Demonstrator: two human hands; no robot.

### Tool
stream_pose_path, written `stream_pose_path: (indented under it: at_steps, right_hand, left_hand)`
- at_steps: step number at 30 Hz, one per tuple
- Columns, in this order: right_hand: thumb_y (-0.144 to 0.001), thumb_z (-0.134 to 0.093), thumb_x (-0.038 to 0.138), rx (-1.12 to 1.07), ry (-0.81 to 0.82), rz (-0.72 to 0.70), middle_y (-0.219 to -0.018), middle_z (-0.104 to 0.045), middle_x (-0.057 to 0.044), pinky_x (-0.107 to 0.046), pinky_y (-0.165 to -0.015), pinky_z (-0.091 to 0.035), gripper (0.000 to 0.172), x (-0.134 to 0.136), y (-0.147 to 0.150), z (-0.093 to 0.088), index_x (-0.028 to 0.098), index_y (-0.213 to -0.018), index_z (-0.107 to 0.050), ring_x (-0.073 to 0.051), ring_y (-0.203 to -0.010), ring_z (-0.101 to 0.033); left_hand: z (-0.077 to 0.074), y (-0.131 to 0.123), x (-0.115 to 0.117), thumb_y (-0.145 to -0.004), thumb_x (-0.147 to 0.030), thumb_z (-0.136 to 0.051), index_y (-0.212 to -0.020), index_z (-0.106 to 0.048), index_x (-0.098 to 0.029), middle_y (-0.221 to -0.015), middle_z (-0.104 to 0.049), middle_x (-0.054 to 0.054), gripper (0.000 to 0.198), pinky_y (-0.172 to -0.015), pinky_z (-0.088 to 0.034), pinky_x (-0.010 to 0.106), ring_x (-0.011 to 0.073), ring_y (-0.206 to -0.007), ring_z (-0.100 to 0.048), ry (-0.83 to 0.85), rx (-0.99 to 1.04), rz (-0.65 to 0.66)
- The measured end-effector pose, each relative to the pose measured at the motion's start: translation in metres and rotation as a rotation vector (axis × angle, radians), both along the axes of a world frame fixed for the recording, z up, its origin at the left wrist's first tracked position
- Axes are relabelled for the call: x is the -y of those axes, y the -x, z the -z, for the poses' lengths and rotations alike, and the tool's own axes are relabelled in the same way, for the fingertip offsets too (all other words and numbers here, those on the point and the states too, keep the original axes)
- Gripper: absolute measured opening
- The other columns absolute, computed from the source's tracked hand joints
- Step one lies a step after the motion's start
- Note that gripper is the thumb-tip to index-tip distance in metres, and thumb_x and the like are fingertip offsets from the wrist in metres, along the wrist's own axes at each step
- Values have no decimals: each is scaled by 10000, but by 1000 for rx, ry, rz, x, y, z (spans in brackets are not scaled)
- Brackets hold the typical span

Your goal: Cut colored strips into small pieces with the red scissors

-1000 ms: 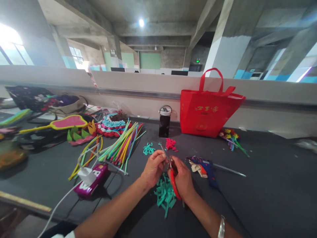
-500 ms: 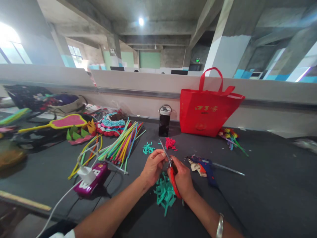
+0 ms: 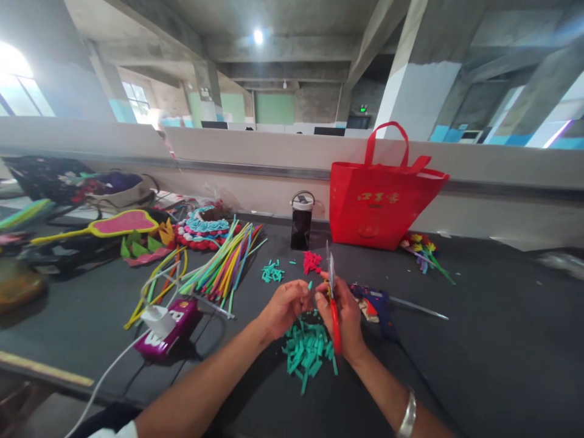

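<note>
My right hand (image 3: 343, 316) grips red-handled scissors (image 3: 333, 304), their blades pointing up and away from me. My left hand (image 3: 285, 304) is pinched on a small teal piece (image 3: 309, 285) just left of the blades. Below both hands lies a heap of cut teal strips (image 3: 306, 350) on the dark table (image 3: 479, 340). Smaller heaps of teal bits (image 3: 272, 272) and red bits (image 3: 312, 262) lie farther back.
A bundle of coloured sticks (image 3: 227, 263) lies to the left, with a purple power strip (image 3: 168, 325) and white plug. A blue glue gun (image 3: 378, 302) lies right of my hands. A red bag (image 3: 381, 198) and dark bottle (image 3: 301, 222) stand by the back wall. Craft items crowd the far left.
The scissors have swung from leaning left to pointing straight up. My hands shifted slightly right, and a small teal piece now shows at my left fingertips.
</note>
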State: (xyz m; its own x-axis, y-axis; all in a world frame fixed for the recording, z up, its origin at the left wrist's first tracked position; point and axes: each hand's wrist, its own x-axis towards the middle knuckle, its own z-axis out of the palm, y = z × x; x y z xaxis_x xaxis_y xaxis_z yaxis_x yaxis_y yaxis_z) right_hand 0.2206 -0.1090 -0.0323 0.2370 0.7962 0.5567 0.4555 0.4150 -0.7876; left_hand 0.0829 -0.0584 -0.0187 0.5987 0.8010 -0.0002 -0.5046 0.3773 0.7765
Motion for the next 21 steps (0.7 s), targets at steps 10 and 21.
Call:
stream_pose_path:
  at_steps: [10,21]
  right_hand:
    - [-863,-543,251,9,-22,-97,-948,-639,-21,-288,-803,-520,306,4,-1,-6,219,-1167,-529,-149,-844,-634]
    - [-818,-521,180,12,-39,11,-904,-620,-13,-275,-751,-510,293,-3,-3,-1,206,-1109,-550,-138,-770,-608]
  left_hand:
    - [5,5,-2,-656,-174,-596,-696,-590,-138,-586,-464,-20,55,-586,-374,261,106,-544,-465,119,-76,204]
    - [-2,1,-1,-683,-193,-598,-720,-613,-159,-670,-545,-3,53,-623,-361,246,116,-622,-475,-384,-426,-223]
